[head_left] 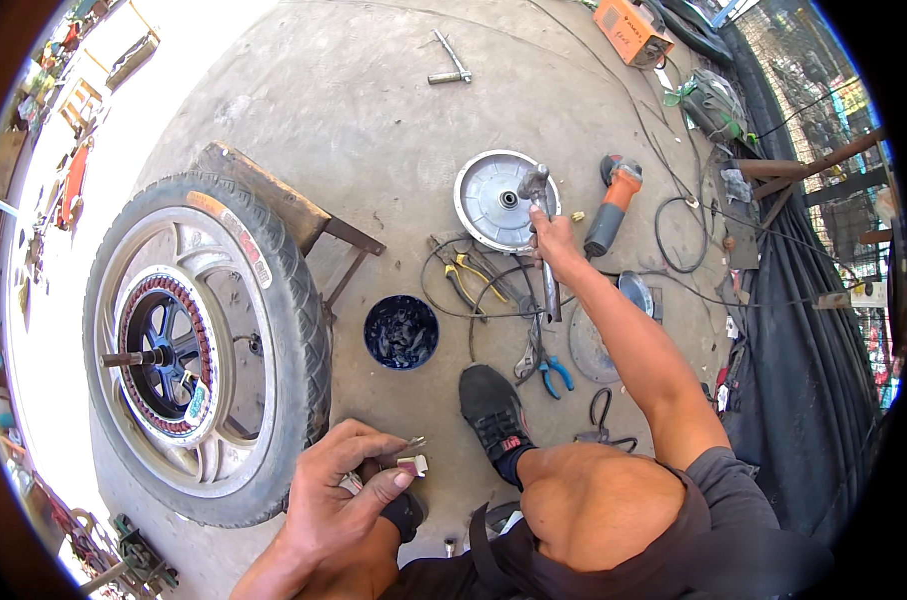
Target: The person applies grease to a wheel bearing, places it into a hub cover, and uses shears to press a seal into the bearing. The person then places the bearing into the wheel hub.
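My right hand [554, 237] is closed around the handle of a metal hammer [552, 295]. The hammer's head overlaps a round metal hub cover [482, 205] on the floor; whether they touch I cannot tell. Lower down, my left hand [346, 490] pinches a small white and magenta block [412, 465] between thumb and fingers. A small metallic piece [416, 441] shows by its fingertips, too small to name. Beside this hand stands a spoked wheel [189, 225] with a tyre, its hub open on a ring of copper-coloured windings [139, 300] and an axle sticking out.
A wooden stool [274, 195] stands behind the wheel. Around my foot lie a dark blue bowl [402, 300] with dark contents, yellow-handled pliers [461, 285], blue-handled pliers [556, 375] and an angle grinder [614, 208]. Cables trail rightward. Farther off are a T-shaped tool [454, 62] and an orange machine [631, 32].
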Motion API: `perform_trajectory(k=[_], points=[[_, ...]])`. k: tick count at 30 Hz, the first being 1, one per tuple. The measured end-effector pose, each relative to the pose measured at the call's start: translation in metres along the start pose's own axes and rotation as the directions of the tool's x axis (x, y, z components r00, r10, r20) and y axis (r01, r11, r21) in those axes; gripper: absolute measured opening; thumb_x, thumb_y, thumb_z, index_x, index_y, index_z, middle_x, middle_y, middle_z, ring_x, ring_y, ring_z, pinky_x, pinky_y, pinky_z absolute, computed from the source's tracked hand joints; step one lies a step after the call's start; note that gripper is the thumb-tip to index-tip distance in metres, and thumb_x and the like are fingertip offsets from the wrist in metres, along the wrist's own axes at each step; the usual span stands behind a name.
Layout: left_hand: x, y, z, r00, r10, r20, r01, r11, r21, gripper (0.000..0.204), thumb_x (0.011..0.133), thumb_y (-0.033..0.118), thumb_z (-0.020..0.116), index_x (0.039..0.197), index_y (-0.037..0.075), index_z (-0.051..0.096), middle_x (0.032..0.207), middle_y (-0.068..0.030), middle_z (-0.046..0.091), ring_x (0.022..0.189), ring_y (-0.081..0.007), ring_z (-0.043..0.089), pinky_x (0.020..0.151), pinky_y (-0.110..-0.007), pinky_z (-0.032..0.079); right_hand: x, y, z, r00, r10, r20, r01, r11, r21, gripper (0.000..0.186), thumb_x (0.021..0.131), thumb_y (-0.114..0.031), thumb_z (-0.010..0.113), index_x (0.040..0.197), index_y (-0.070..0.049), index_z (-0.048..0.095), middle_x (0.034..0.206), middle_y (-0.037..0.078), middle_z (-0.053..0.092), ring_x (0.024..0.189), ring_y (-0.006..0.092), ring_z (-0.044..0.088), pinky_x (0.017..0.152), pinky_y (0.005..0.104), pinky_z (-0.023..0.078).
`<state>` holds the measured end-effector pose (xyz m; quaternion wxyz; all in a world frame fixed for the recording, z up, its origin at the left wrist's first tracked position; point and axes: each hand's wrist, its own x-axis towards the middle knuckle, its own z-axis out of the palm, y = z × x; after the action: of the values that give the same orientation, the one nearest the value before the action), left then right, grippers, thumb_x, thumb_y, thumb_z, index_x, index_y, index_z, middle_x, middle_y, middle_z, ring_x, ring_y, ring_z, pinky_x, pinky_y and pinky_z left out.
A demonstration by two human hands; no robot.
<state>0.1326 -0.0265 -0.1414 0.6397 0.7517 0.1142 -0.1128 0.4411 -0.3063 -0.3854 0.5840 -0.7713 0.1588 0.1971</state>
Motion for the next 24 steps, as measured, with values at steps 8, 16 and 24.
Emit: perform_trajectory(k=[8, 16, 24], points=[[0.001, 0.002, 0.000, 1.000, -0.011, 0.003, 0.011, 1.000, 0.014, 0.031, 0.083, 0.017, 0.080, 0.102, -0.006, 0.069, 0.088, -0.0078, 0.061, 0.074, -0.0116, 0.057, 0.065, -0.025, 0.046, 0.016, -0.008, -0.002, 0.996, 0.080, 0.026, -0.080, 0.997, 0.020, 0.042, 0.098, -0.046, 0.057, 0.085, -0.006, 0.052, 0.063, 0.002, 0.048, 0.045, 0.0109, 0.045, 0.039, 0.0297, 0.040], [0.003, 0.004, 0.001, 0.999, -0.032, 0.010, 0.032, 0.999, 0.014, 0.031, 0.083, 0.016, 0.080, 0.101, -0.006, 0.069, 0.090, -0.0087, 0.062, 0.074, -0.0123, 0.058, 0.066, -0.025, 0.047, 0.010, -0.014, 0.000, 0.995, 0.059, 0.075, -0.053, 0.995, -0.081, 0.044, 0.098, -0.046, 0.057, 0.084, -0.005, 0.052, 0.063, 0.002, 0.048, 0.044, 0.0109, 0.044, 0.039, 0.0303, 0.039], [0.002, 0.000, 0.001, 1.000, -0.021, 0.010, 0.021, 1.000, 0.004, 0.028, 0.083, 0.013, 0.080, 0.102, -0.004, 0.069, 0.091, -0.0083, 0.063, 0.075, -0.0122, 0.059, 0.066, -0.025, 0.047, 0.008, -0.008, 0.010, 0.996, 0.031, 0.089, -0.015, 0.985, -0.173, 0.048, 0.099, -0.042, 0.056, 0.072, -0.002, 0.054, 0.057, 0.005, 0.052, 0.045, 0.0162, 0.052, 0.040, 0.0366, 0.041]])
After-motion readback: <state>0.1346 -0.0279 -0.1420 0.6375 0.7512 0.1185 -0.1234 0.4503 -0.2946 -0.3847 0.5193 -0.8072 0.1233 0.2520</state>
